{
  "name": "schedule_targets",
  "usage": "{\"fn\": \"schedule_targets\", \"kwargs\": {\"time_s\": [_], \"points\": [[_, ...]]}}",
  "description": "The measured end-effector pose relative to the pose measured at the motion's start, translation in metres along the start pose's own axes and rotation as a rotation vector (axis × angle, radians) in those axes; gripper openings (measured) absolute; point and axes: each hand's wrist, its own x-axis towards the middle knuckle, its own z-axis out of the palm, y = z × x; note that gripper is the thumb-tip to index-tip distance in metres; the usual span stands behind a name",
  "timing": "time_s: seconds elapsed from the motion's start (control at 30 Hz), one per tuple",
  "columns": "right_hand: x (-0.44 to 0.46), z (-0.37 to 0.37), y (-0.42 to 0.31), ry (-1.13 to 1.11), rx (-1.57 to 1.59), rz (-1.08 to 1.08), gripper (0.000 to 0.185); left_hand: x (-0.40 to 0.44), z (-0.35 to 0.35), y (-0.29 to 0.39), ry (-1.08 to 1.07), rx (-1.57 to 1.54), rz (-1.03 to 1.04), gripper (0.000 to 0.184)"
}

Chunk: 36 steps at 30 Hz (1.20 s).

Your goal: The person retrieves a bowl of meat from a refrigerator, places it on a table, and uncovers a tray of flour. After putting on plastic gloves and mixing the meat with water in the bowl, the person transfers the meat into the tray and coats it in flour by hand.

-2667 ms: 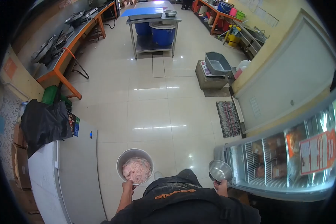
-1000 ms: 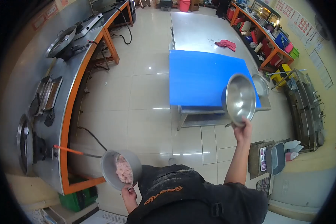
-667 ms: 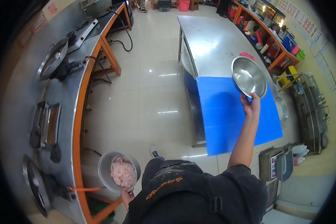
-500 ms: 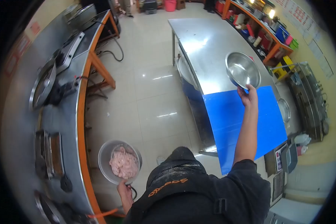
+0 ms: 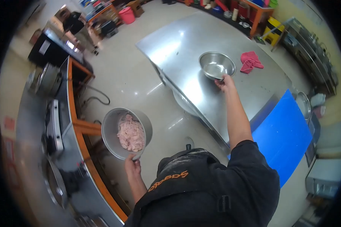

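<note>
The steel bowl (image 5: 217, 64) has moved farther from the blue board (image 5: 282, 140), over the table (image 5: 178, 45), gripped by the outstretched right hand (image 5: 225, 82). Held lower, the left hand (image 5: 132, 165) grips a pot (image 5: 146, 123) of meat (image 5: 131, 135) near the counter (image 5: 88, 195).

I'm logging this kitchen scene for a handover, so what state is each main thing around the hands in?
Left hand: closed on the rim of the pot.
Right hand: closed on the rim of the steel bowl.
Pot: uncovered, partly filled.
Pale pink pieces: heaped in the pot.
Steel bowl: uncovered, empty; contact with the metal table unclear.
Pink cloth: crumpled on the table.
Blue sheet: spread out.
</note>
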Motion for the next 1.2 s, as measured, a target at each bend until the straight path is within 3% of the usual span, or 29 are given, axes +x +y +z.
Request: {"fn": "schedule_targets", "kwargs": {"time_s": [0.27, 0.37, 0.4, 0.47, 0.67, 0.77, 0.83, 0.9, 0.97, 1.07, 1.1, 1.2], "points": [[0.056, 0.067, 0.025, 0.203, 0.107, -0.149, 0.038, 0.164, 0.246, 0.065, -0.394, 0.361, -0.121, 0.011], [0.092, 0.103, 0.017, 0.386, 0.1, -0.242, 0.043, 0.243, 0.355, 0.08, -0.581, 0.488, -0.217, 0.013], [0.089, 0.13, 0.006, 0.418, 0.097, -0.308, 0.033, 0.26, 0.386, 0.084, -0.611, 0.527, -0.212, 0.012], [0.124, 0.153, 0.0, 0.575, 0.17, -0.267, 0.036, 0.275, 0.432, 0.097, -0.656, 0.613, -0.206, 0.011], [0.259, 0.204, -0.034, 0.519, 0.183, -0.473, 0.05, 0.327, 0.57, 0.122, -0.88, 0.937, -0.183, 0.019], [0.215, 0.232, -0.025, 0.432, 0.46, -0.334, 0.05, 0.338, 0.579, 0.135, -0.884, 1.074, -0.248, 0.019], [0.18, 0.232, 0.005, 0.276, 0.563, -0.502, 0.037, 0.354, 0.584, 0.143, -0.914, 1.07, -0.278, 0.019], [0.076, 0.242, 0.052, 0.084, 0.611, -0.476, 0.02, 0.362, 0.59, 0.139, -0.995, 0.997, -0.396, 0.018], [-0.009, 0.242, 0.12, 0.022, 0.793, -0.394, 0.024, 0.364, 0.6, 0.139, -0.998, 1.021, -0.453, 0.021], [-0.094, 0.207, 0.232, 0.674, 0.881, -0.467, 0.024, 0.358, 0.604, 0.131, -1.062, 0.999, -0.435, 0.031], [-0.117, 0.196, 0.258, 0.868, 0.866, -0.577, 0.023, 0.356, 0.605, 0.135, -1.113, 0.97, -0.42, 0.034], [-0.195, 0.116, 0.284, 1.46, 0.78, -0.826, 0.037, 0.352, 0.616, 0.119, -1.172, 0.823, -0.415, 0.041]]}}
